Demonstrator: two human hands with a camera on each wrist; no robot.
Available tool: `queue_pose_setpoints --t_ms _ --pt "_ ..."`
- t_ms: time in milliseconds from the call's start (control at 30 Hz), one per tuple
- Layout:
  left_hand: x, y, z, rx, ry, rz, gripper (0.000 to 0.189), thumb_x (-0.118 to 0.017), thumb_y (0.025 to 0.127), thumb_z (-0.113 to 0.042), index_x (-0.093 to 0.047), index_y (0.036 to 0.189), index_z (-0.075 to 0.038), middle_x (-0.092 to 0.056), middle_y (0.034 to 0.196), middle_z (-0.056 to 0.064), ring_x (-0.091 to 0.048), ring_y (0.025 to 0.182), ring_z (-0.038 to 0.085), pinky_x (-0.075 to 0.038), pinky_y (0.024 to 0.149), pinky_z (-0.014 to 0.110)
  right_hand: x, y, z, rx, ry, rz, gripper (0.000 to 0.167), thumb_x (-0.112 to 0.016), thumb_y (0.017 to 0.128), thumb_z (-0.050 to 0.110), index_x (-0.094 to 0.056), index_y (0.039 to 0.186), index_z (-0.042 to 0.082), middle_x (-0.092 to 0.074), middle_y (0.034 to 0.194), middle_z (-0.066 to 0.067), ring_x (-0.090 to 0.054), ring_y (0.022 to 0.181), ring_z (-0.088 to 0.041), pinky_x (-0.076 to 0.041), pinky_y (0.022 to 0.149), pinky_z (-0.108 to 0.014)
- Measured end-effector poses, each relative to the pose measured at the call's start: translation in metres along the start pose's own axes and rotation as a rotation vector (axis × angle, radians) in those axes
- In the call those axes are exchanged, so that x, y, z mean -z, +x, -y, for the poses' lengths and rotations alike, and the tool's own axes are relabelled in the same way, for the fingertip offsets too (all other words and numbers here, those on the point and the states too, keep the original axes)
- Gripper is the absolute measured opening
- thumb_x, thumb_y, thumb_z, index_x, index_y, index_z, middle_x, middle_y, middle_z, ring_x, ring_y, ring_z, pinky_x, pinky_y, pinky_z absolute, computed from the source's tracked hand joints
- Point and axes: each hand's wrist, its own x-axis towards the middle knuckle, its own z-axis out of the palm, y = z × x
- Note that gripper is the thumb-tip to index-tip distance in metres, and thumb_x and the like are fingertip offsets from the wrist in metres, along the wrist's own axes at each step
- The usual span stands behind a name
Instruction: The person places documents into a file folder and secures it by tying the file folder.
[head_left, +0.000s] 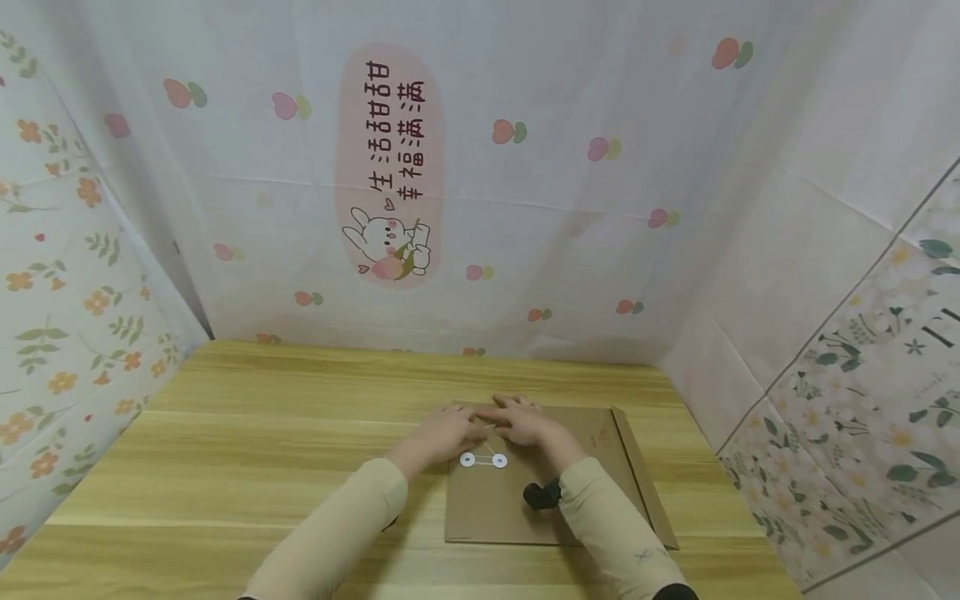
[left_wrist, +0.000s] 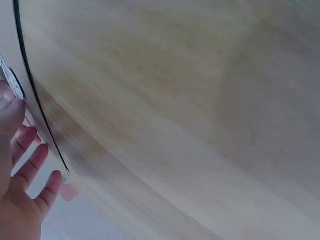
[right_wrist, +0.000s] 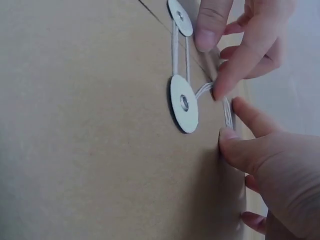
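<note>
A brown kraft envelope (head_left: 480, 512) lies on the table, with two white button discs (right_wrist: 184, 104) linked by white string (right_wrist: 175, 50). From the disc nearer my right hand, the loose string runs toward the far edge of the envelope. My right hand (head_left: 525, 422) pinches that string between thumb and index finger, at the lower right of the right wrist view. Beside it, my left hand (head_left: 450, 432) touches the string with its index fingertip (right_wrist: 220, 91). Its thumb lies near the other disc, apart from the index. In the left wrist view, its remaining fingers (left_wrist: 32, 167) extend past the envelope's edge.
The wood-grain table (head_left: 262, 442) extends left of the envelope. A folded strip (head_left: 641, 475) runs along the envelope's right side. Printed cloth (head_left: 562, 192) hangs behind the table, with more at both sides. A black device (head_left: 542, 495) sits at the right wrist.
</note>
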Motion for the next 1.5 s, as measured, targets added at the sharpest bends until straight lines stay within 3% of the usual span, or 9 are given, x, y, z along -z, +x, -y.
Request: queue_pose_setpoints --t_ms 167,367,500,667,1033,1167,1267,1367,1500 --pt "-0.002 0.002 0.002 0.001 -0.035 -0.052 0.018 -0.067 0.09 -0.024 -0.071 0.107 -0.02 -0.06 0.122 0.0 -0.048 0.123 0.035 -0.039 0.1 0.053 0.0 0.002 0.0 -0.006 -0.03 0.008 0.049 -0.054 0.098 0.021 -0.044 0.144 0.034 -0.027 0.154 -0.013 -0.024 0.136 -0.042 -0.018 0.106 -0.064" --pt "-0.005 0.005 0.003 0.014 -0.024 -0.086 0.002 -0.069 0.089 -0.021 -0.067 0.088 -0.02 -0.063 0.096 -0.008 -0.056 0.108 0.023 -0.046 0.094 0.046 0.0 0.002 0.0 -0.006 -0.022 0.008 0.049 -0.055 0.098 0.019 -0.045 0.144 0.034 -0.027 0.154 -0.013 -0.024 0.136 -0.042 -0.019 0.106 -0.063" --pt "-0.005 0.006 0.0 0.027 -0.016 -0.081 0.007 -0.067 0.09 -0.018 -0.066 0.083 -0.018 -0.061 0.087 -0.008 -0.056 0.096 0.018 -0.049 0.088 0.038 -0.001 0.001 0.0 -0.008 -0.006 0.002 0.048 -0.054 0.098 0.018 -0.045 0.143 0.033 -0.027 0.154 -0.013 -0.024 0.136 -0.043 -0.017 0.106 -0.064" --pt "-0.003 0.003 -0.003 0.018 0.032 -0.02 0.011 -0.06 0.095 -0.018 -0.065 0.086 -0.017 -0.057 0.086 -0.008 -0.049 0.085 0.011 -0.049 0.074 0.027 -0.002 0.001 -0.001 -0.01 -0.02 -0.007 0.046 -0.053 0.099 0.02 -0.046 0.143 0.031 -0.028 0.154 -0.012 -0.024 0.136 -0.042 -0.019 0.105 -0.064" --pt "0.001 -0.013 0.0 -0.067 0.038 0.022 0.018 -0.051 0.099 -0.017 -0.067 0.103 -0.01 -0.065 0.105 0.001 -0.057 0.101 0.018 -0.048 0.091 0.033 -0.003 0.0 0.0 -0.026 -0.008 -0.017 0.045 -0.053 0.099 0.022 -0.047 0.142 0.031 -0.026 0.155 -0.011 -0.024 0.136 -0.04 -0.019 0.105 -0.063" --pt "0.001 -0.018 0.003 -0.066 0.009 0.007 0.014 -0.054 0.098 -0.016 -0.067 0.099 -0.011 -0.065 0.104 0.001 -0.059 0.105 0.019 -0.042 0.1 0.037 -0.003 0.001 0.0 -0.029 -0.005 -0.02 0.044 -0.053 0.099 0.022 -0.048 0.142 0.031 -0.026 0.154 -0.011 -0.024 0.137 -0.039 -0.019 0.105 -0.062" --pt "-0.001 -0.02 0.005 -0.045 -0.058 -0.025 0.009 -0.059 0.096 -0.016 -0.064 0.1 -0.01 -0.065 0.1 0.001 -0.061 0.099 0.019 -0.047 0.094 0.035 -0.004 0.001 -0.001 -0.033 -0.009 -0.02 0.045 -0.053 0.099 0.022 -0.048 0.142 0.032 -0.026 0.155 -0.01 -0.023 0.137 -0.038 -0.02 0.106 -0.061" --pt "-0.004 -0.02 0.008 -0.015 -0.12 -0.04 0.018 -0.062 0.094 -0.017 -0.061 0.11 -0.009 -0.065 0.105 0.003 -0.062 0.097 0.019 -0.051 0.086 0.032 -0.004 0.001 -0.002 -0.033 -0.008 -0.02 0.045 -0.053 0.099 0.022 -0.048 0.142 0.032 -0.026 0.155 -0.01 -0.023 0.137 -0.038 -0.019 0.105 -0.062" --pt "-0.006 -0.018 0.008 0.011 -0.121 -0.039 0.02 -0.061 0.095 -0.019 -0.062 0.113 -0.01 -0.066 0.108 0.002 -0.063 0.098 0.018 -0.051 0.084 0.031 -0.004 0.001 -0.001 -0.03 -0.009 -0.021 0.044 -0.053 0.099 0.023 -0.048 0.142 0.032 -0.027 0.155 -0.01 -0.023 0.137 -0.039 -0.019 0.105 -0.062"
